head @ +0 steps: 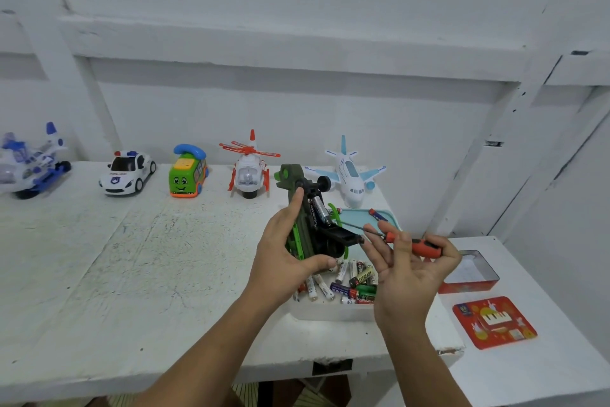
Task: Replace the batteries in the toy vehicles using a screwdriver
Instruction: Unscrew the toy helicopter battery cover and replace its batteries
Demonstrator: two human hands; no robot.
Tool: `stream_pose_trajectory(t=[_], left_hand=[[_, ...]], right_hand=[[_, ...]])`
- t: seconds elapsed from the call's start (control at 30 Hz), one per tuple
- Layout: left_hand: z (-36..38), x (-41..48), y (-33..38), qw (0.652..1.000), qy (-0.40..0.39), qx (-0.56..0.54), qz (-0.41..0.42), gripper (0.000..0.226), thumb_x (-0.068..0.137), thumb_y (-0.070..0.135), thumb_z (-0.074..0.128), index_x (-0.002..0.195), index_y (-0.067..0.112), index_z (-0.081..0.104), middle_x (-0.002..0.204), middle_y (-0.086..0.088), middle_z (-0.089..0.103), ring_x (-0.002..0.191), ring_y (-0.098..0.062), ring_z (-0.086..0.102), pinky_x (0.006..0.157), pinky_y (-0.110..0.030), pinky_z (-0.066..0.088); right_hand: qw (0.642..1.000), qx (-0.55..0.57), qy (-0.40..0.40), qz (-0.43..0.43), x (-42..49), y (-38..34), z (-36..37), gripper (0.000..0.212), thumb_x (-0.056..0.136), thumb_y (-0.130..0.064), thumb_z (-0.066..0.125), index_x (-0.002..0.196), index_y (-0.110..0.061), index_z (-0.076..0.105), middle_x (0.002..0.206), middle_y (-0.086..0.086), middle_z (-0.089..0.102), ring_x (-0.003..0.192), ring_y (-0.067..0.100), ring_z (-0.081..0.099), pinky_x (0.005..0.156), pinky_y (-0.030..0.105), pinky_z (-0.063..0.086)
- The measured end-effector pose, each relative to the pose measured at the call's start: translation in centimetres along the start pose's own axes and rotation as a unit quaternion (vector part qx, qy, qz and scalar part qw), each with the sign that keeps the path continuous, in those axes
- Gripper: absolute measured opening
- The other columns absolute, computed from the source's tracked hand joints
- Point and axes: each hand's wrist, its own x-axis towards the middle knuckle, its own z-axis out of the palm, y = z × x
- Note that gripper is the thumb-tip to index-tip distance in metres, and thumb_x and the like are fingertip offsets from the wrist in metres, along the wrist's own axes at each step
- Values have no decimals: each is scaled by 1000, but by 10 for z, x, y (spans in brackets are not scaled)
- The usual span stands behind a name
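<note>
Mid-job on one vehicle: the left hand (pixel 284 251) grips the dark green plastic toy vehicle (pixel 286 176) upright above the white painted table (pixel 132 258), thumb under its lower end and fingers up its side; the underside faces right and the black hinged battery cover (pixel 341 236) hangs open, so the unscrewing looks done; dark cylindrical batteries (pixel 318 210) sit in the bay, old or fresh cannot be told; closing and screwing shut remain. The right hand (pixel 409 271) is raised palm-up just beside the toy, its curled fingers clamping the orange-handled screwdriver (pixel 424 248), the index finger straight, the shaft pointing at the open bay. Below, a white shallow tray (pixel 330 315) holds the loose mixed batteries (pixel 350 281); five more toys line the back, the white-and-blue toy airliner (pixel 350 175) nearest, all apparently untouched.
</note>
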Motion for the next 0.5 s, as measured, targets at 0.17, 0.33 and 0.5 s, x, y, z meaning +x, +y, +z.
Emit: stream_pose_trajectory(t=[0.17, 0.33, 0.5], left_hand=[[5, -4, 2, 999, -38, 25, 8, 116, 61, 31, 90, 129, 78, 9, 144, 16, 37, 128, 6, 33, 96, -2, 26], [7, -4, 0, 1000, -17, -4, 0, 114, 62, 29, 90, 131, 74, 10, 135, 20, 39, 116, 22, 32, 89, 4, 28], [9, -5, -2, 1000, -5, -5, -2, 114, 62, 28, 90, 134, 69, 12, 129, 26, 38, 114, 31, 26, 83, 10, 25]], right_hand=[[1000, 5, 13, 3, 9, -6, -4, 25, 99, -6, 46, 101, -30, 37, 100, 22, 67, 86, 38, 72, 69, 45, 61], [992, -80, -30, -87, 5, -9, -9, 25, 98, -6, 46, 107, -26, 35, 97, 21, 66, 84, 31, 73, 68, 43, 61], [987, -102, -59, -113, 1, -5, -8, 24, 92, -13, 51, 106, -25, 35, 106, 29, 61, 89, 30, 73, 70, 38, 62]])
